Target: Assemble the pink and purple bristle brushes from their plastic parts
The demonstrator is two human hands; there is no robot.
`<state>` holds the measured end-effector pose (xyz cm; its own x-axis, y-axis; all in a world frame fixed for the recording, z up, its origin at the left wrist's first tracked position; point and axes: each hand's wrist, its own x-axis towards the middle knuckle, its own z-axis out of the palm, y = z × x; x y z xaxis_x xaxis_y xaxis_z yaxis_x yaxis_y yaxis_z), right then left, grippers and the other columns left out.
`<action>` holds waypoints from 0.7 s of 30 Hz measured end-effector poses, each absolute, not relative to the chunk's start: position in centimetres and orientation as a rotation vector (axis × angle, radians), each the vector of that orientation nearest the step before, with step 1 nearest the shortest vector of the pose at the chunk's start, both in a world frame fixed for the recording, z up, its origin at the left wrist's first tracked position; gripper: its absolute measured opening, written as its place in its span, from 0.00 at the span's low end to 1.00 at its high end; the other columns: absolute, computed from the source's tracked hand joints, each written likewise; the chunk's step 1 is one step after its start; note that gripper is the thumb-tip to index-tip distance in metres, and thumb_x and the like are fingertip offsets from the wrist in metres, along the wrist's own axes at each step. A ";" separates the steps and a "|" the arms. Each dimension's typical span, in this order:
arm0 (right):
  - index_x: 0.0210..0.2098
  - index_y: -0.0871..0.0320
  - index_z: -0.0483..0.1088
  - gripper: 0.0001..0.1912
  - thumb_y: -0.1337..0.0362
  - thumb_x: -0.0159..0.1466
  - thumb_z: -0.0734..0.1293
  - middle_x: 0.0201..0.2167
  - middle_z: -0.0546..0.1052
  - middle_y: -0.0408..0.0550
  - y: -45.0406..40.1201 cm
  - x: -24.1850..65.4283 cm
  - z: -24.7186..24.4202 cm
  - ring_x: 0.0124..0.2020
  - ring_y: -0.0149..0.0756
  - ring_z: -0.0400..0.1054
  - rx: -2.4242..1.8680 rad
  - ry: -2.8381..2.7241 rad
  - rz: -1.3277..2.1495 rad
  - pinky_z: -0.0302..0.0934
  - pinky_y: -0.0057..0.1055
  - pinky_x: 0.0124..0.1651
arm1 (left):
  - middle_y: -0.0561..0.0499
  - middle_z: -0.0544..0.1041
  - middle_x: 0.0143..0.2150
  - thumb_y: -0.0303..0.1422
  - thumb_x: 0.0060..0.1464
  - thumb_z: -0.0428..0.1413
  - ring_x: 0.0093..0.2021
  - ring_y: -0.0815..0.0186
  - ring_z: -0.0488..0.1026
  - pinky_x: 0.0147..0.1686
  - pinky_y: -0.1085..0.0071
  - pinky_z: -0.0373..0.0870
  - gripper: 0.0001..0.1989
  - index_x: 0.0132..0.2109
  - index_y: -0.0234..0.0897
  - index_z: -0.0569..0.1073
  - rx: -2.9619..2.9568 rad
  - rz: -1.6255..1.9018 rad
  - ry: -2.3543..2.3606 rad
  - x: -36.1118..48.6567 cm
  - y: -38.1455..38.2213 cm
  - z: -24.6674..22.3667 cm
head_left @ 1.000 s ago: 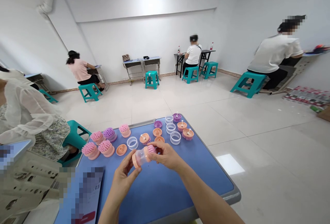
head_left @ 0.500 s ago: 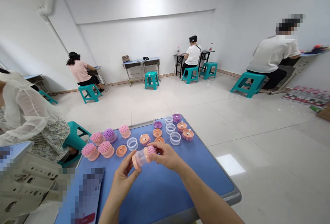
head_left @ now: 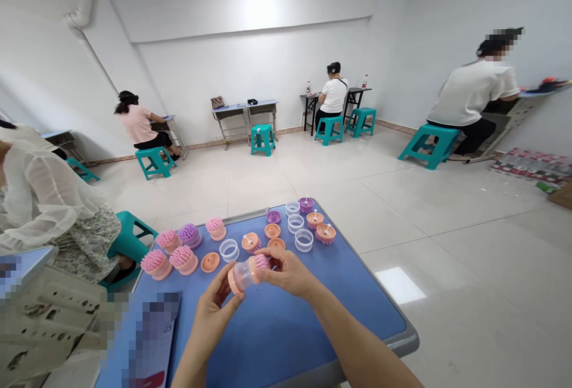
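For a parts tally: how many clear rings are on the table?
4: one ring beyond the left hand, and three at the far corner. Others may be hidden behind the right hand.

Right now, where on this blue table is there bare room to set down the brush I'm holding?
Bare tabletop lies between your forearms, and another patch right of your right forearm. The far half is crowded with pink brushes and orange bases.

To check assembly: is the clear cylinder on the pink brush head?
On: the clear cylinder meets the pink brush head in the left hand and right hand.
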<state>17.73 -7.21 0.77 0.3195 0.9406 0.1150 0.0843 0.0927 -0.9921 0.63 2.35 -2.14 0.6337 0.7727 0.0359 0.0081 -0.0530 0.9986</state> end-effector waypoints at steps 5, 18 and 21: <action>0.43 0.60 0.71 0.20 0.59 0.52 0.70 0.31 0.71 0.44 -7.2 17.7 0.4 0.29 0.31 0.64 -1.327 -1.077 0.847 0.60 0.29 0.32 | 0.45 0.70 0.56 0.38 0.42 0.63 0.57 0.52 0.65 0.54 0.60 0.66 0.30 0.53 0.38 0.68 1.544 0.716 0.667 0.5 2.6 -2.8; 0.43 0.59 0.70 0.20 0.60 0.51 0.71 0.34 0.70 0.45 -7.1 17.4 0.1 0.33 0.34 0.65 -1.282 -1.100 0.846 0.62 0.30 0.34 | 0.44 0.76 0.48 0.44 0.40 0.62 0.51 0.52 0.70 0.48 0.62 0.70 0.30 0.50 0.34 0.71 1.531 0.664 0.744 0.4 2.7 -2.6; 0.43 0.59 0.70 0.19 0.60 0.52 0.70 0.34 0.70 0.45 -7.2 17.3 0.4 0.33 0.34 0.65 -1.278 -1.122 0.836 0.62 0.30 0.34 | 0.44 0.76 0.47 0.43 0.41 0.62 0.49 0.52 0.71 0.47 0.62 0.70 0.29 0.49 0.35 0.71 1.544 0.665 0.731 0.3 2.7 -2.6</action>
